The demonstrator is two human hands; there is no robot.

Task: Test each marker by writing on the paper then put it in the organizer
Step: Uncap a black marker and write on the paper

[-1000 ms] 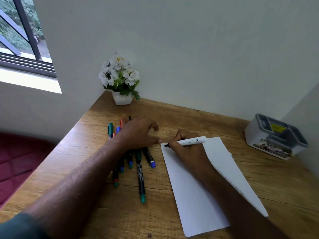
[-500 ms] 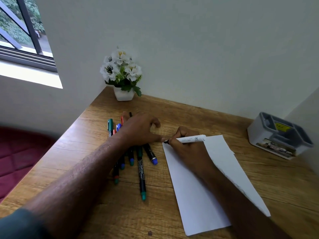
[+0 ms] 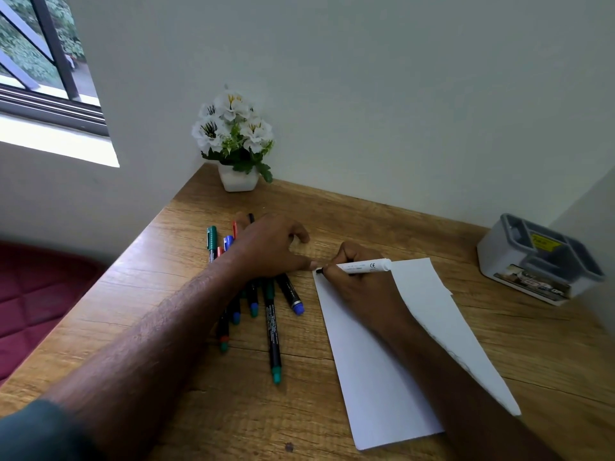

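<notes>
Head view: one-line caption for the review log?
Right hand holds white marker tip at the paper corner; left hand rests over spare markers.

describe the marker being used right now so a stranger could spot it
On the wooden desk, find the white paper sheet. At its far left corner, the right hand grips a white-barrelled marker; the loose markers beside it are dark.

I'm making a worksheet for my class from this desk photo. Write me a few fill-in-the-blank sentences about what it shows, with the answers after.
1. The right hand holds a white marker with its tip on the ____.
2. The left hand rests over a row of ____ on the desk.
3. The grey organizer stands on the ____ side of the paper.
4. The pot in the corner holds white ____.

Answers: paper; markers; right; flowers
</notes>
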